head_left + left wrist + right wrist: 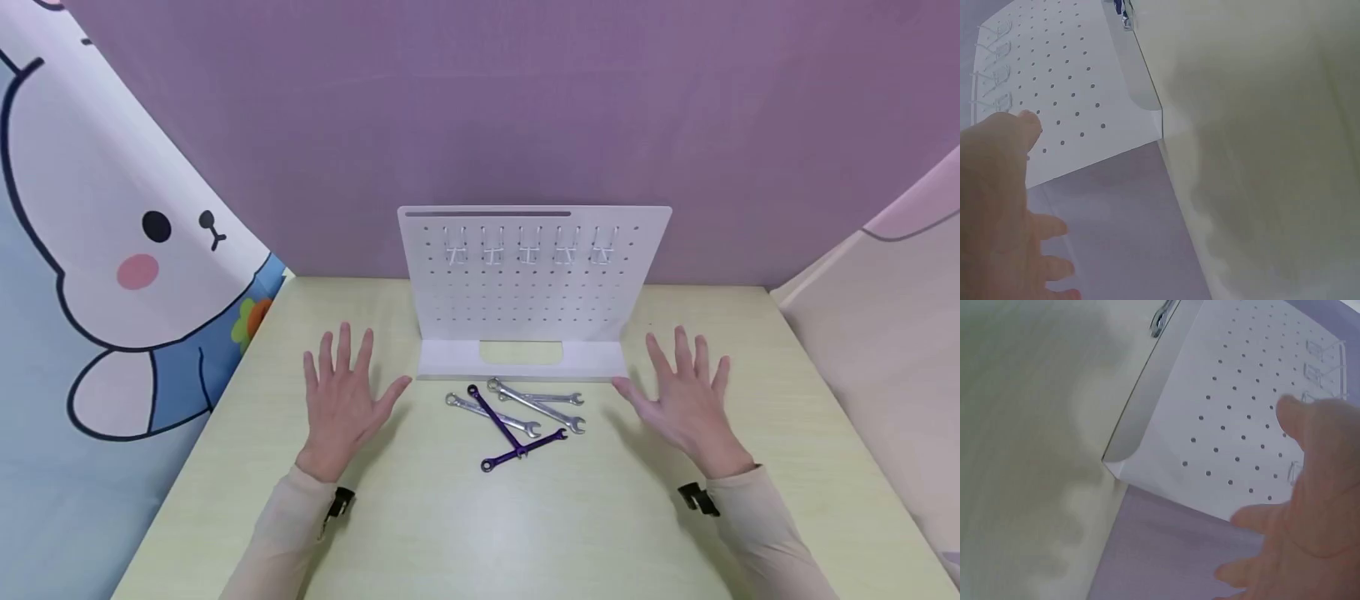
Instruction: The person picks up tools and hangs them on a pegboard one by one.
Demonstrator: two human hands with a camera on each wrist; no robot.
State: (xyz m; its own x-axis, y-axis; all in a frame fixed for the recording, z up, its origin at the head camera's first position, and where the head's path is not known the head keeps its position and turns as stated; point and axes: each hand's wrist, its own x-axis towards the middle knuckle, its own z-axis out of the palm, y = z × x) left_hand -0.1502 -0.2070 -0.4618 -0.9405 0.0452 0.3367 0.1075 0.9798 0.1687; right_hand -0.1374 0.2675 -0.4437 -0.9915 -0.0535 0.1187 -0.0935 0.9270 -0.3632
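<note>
Two purple wrenches (pixel 498 422) lay crossed on the table (pixel 487 542), three silver wrenches (pixel 536 406) bunched mostly behind them. On either side, the left hand (pixel 341 408) and right hand (pixel 686 408) held nothing, fingers spread wide. Past the wrenches stood a white pegboard (pixel 525 287), five hooks (pixel 529 254) lined along its upper part.

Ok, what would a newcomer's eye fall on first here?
Probably the big cartoon animal filling the head view's left side, then the white pegboard standing on the table, hooks near its top. In front of it lie crossed purple wrenches and silver wrenches. The empty left hand and right hand, fingers spread, flank them.
</note>
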